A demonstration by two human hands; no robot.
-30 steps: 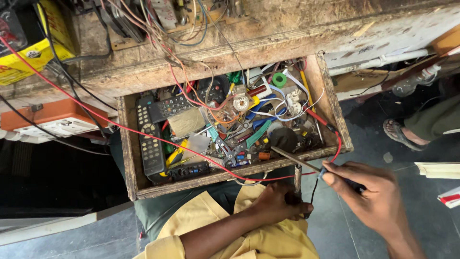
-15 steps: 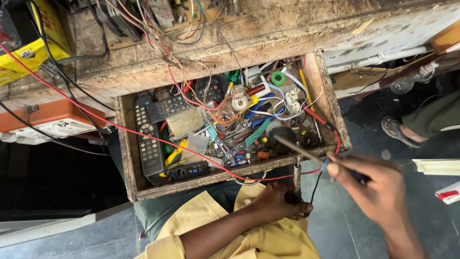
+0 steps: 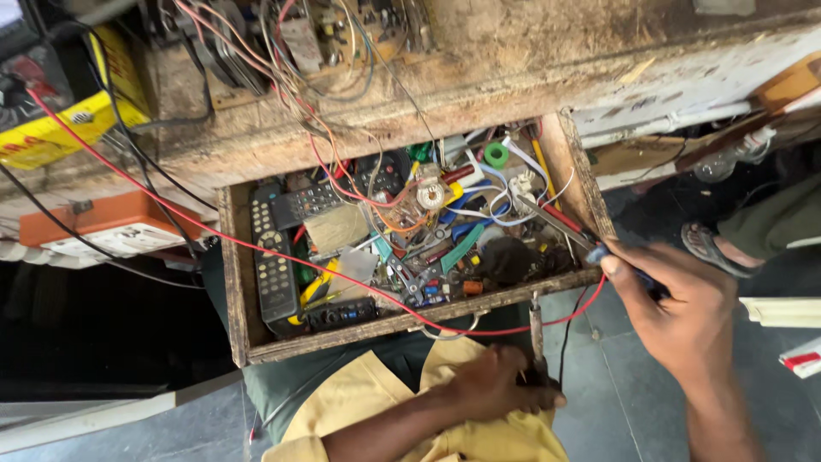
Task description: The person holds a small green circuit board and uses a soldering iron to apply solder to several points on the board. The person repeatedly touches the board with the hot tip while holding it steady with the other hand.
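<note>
Over the cluttered wooden drawer (image 3: 244,334), my right hand (image 3: 680,312) is pinching stiff, thin blue-handled pliers (image 3: 569,227) by the handle; my left hand (image 3: 496,389) is clenching a slim metal tool (image 3: 537,329).

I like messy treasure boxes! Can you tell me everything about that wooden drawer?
The wooden drawer is an open, shallow box of rough, worn, dirty boards, pulled out from under a scuffed workbench. It is crammed with remote controls, tangled coloured wires, a green tape roll, small tools and electronic bits. A red wire crosses it from the upper left. The right hand reaches in at its right front corner with a slim tool; the left hand stays below its front edge.
</note>
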